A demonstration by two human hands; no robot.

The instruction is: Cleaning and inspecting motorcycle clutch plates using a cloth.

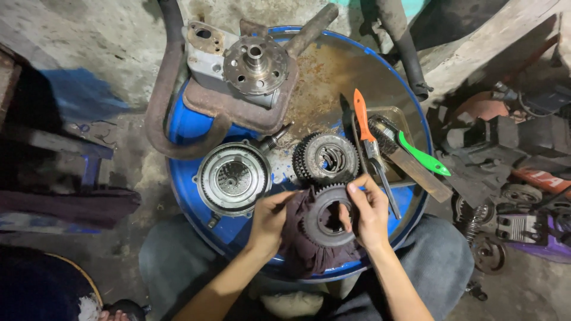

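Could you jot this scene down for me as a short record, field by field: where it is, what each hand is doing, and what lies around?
Surface: top of a blue drum
Left hand: pinches a dark cloth
Right hand: grips a toothed gear ring, cloth under it
Just behind: gear cluster, round clutch housing
Right side: orange-handled tool, green-handled brush on a tray
Far edge: rusty bracket with a hub

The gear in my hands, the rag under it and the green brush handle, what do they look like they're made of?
Gear: looks like steel, dull dark grey, with cut teeth around its rim.
Rag: soft woven cloth, dark maroon, folded and creased under the gear; the left hand pinches it, the right hand grips the gear.
Brush handle: probably plastic, bright glossy green, smooth moulded shape.
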